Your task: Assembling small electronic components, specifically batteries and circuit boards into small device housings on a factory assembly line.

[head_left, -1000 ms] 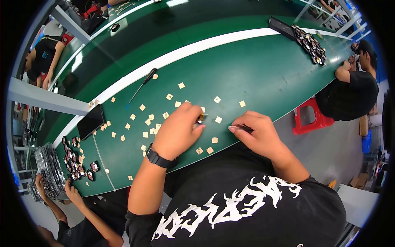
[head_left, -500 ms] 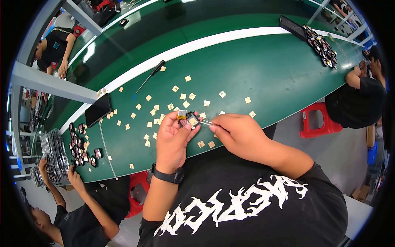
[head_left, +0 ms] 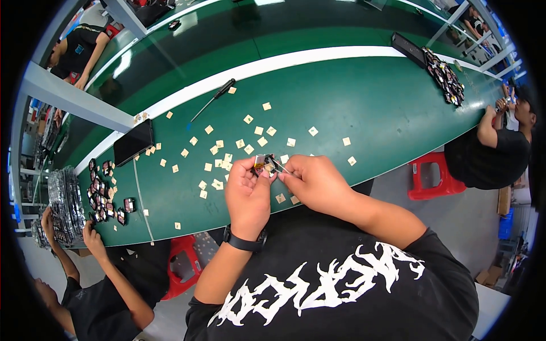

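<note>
My left hand (head_left: 248,199), with a dark watch on its wrist, grips a small black electronic device (head_left: 269,160) between thumb and fingers. A small silver and yellow battery (head_left: 260,161) stands up at the device's left side. My right hand (head_left: 319,182) is closed on metal tweezers (head_left: 281,165), whose tips reach to the device. What the tips touch is too small to make out. Both hands are over the front edge of the green table (head_left: 330,102). Several small cream square pieces (head_left: 248,149) lie scattered just beyond them.
A screwdriver (head_left: 213,98) lies beyond the squares. To the left are a black tray (head_left: 134,143), a pile of small black devices (head_left: 102,196) and a co-worker's hand (head_left: 94,241). At the far right stand another black tray (head_left: 408,48) and a device heap (head_left: 445,77). Another person sits by a red stool (head_left: 435,177).
The device has tilted in my left hand, and my right hand has drawn closer to it with the tweezers. The whole view has shifted slightly.
</note>
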The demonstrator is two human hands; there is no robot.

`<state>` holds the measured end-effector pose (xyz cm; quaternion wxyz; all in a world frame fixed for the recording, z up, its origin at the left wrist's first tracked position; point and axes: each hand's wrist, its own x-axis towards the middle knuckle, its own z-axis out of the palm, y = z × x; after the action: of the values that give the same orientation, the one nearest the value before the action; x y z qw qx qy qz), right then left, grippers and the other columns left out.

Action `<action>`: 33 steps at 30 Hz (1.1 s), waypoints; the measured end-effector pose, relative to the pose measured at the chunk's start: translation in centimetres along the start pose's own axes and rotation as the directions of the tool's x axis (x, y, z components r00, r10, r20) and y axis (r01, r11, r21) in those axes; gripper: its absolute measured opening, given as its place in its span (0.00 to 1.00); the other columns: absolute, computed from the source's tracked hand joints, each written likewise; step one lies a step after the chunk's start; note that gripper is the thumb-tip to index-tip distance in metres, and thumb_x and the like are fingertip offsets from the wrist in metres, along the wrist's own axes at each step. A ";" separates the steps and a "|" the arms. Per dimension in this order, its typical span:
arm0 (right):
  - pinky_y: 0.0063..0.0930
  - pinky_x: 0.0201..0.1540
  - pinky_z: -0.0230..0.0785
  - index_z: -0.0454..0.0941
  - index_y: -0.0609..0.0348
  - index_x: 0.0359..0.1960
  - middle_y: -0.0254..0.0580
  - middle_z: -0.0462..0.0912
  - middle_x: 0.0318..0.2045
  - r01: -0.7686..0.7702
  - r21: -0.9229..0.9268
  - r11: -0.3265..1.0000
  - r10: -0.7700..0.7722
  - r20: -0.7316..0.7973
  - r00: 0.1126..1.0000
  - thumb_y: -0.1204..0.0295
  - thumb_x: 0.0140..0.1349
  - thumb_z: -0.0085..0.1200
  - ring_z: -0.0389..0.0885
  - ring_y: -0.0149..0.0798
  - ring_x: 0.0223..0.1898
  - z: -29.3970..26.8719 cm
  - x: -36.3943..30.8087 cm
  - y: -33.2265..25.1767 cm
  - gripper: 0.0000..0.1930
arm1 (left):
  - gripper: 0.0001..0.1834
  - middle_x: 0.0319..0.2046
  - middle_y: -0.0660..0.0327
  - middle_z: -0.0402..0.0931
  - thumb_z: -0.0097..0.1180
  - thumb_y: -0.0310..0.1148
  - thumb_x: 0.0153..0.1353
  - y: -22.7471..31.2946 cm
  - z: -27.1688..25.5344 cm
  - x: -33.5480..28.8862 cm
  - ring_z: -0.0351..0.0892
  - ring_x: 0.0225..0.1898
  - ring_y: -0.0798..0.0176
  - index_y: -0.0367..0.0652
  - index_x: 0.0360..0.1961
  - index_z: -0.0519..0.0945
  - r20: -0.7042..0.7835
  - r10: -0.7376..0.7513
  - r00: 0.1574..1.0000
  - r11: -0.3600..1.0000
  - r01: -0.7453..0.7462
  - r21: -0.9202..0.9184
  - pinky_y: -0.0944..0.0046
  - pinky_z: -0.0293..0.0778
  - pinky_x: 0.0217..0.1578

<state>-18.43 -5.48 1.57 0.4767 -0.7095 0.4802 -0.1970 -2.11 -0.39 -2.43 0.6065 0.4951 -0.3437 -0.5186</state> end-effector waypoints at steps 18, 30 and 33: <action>0.20 0.25 0.61 0.83 0.64 0.45 0.28 0.76 0.22 0.129 0.090 0.988 -0.129 -0.006 0.992 0.75 0.65 0.65 0.68 0.19 0.23 -1.4 3.8 -3.2 0.09 | 0.10 0.52 0.57 0.78 0.45 0.21 0.75 1.7 -1.2 0.9 0.80 0.53 0.67 0.36 0.54 0.71 0.175 -0.183 0.967 0.961 0.213 -0.174 0.58 0.79 0.59; 0.16 0.28 0.64 0.81 0.66 0.44 0.31 0.82 0.31 -0.106 0.396 0.912 0.028 0.197 0.980 0.78 0.66 0.63 0.73 0.17 0.28 -1.6 1.0 -0.1 0.08 | 0.10 0.56 0.49 0.78 0.47 0.20 0.74 2.0 -1.2 0.5 0.80 0.57 0.60 0.34 0.54 0.69 0.115 -0.124 0.986 0.967 0.146 -0.208 0.59 0.81 0.56; 0.15 0.24 0.58 0.80 0.65 0.43 0.31 0.83 0.32 -0.172 0.558 0.812 0.126 0.120 0.985 0.78 0.65 0.63 0.69 0.16 0.25 -0.5 1.5 -0.7 0.07 | 0.10 0.55 0.49 0.78 0.48 0.18 0.73 1.9 -1.1 0.4 0.80 0.56 0.61 0.35 0.53 0.69 0.089 -0.087 0.992 0.981 0.101 -0.164 0.60 0.81 0.56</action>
<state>-17.78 -6.99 2.14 0.6975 -0.5035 0.4357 -0.2649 -0.41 -0.56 -0.97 0.6065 0.4362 -0.2993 -0.5935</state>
